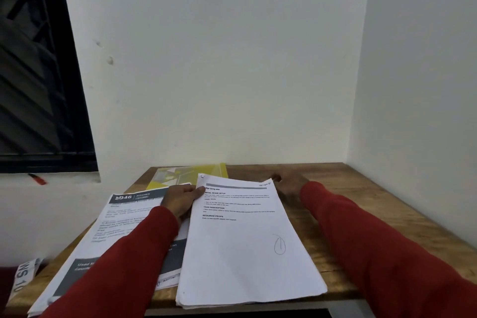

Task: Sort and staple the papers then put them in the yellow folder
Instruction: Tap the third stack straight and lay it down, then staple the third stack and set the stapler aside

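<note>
While both red sleeves reach over the wooden tabletop (348, 188), the left hand (180, 200) pinches the left edge of the white paper stack (247, 245), thumb on the top sheet near its far left corner. The right hand (290, 184) sits at the stack's far right corner, fingers curled there; whether its grip actually holds the paper cannot be told. The stack's near edge overhangs the tabletop. To its left, under the left forearm, lies a printed kitchen sheet pile (121, 227). The yellow folder (188, 174) lies flat at the far edge by the wall, partly under the papers
</note>
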Tool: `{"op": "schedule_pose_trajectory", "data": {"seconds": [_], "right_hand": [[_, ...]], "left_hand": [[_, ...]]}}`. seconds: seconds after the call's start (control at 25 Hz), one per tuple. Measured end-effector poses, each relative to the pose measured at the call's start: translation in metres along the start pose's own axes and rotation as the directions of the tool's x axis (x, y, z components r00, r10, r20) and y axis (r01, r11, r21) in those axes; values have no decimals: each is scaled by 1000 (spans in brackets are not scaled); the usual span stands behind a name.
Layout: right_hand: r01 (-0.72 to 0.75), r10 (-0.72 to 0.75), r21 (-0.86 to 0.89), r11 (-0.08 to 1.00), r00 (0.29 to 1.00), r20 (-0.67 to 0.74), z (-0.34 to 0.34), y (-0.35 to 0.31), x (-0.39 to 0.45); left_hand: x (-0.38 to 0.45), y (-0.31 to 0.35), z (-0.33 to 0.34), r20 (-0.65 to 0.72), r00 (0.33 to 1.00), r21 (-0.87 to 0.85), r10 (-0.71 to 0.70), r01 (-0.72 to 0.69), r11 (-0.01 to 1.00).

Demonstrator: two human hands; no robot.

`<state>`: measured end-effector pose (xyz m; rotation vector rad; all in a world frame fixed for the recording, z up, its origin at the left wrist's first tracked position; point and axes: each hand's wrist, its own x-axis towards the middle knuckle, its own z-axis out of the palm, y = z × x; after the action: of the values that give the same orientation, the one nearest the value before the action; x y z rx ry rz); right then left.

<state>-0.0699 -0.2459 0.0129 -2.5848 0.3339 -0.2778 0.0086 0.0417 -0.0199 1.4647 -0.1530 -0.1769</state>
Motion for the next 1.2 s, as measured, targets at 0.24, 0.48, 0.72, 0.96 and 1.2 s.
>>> {"op": "schedule_pose_trajectory", "data": {"seconds": [0.24,0.48,0.72,0.96,1.2], "right_hand": [[42,-53,96,994,992,114,4,-5,6],[-204,281,-352,913,942,183,10,-3,-10],[175,-141,-181,968,973,182,-4,-16,-19],[69,-38,-160,985,981,188,-27,23,-24],[112,-107,-129,985,993,42,-43,42,-22]], "left_hand": [[6,2,-10,-16,1000,-53,-19,18,998],[15,11,-27,-31,997,-123,-65,60,991],[28,9,-51,-1,989,-148,-149,147,978],[26,9,-44,-12,992,-71,-127,126,989],[8,12,-22,-29,999,-119,-38,34,992]]}}
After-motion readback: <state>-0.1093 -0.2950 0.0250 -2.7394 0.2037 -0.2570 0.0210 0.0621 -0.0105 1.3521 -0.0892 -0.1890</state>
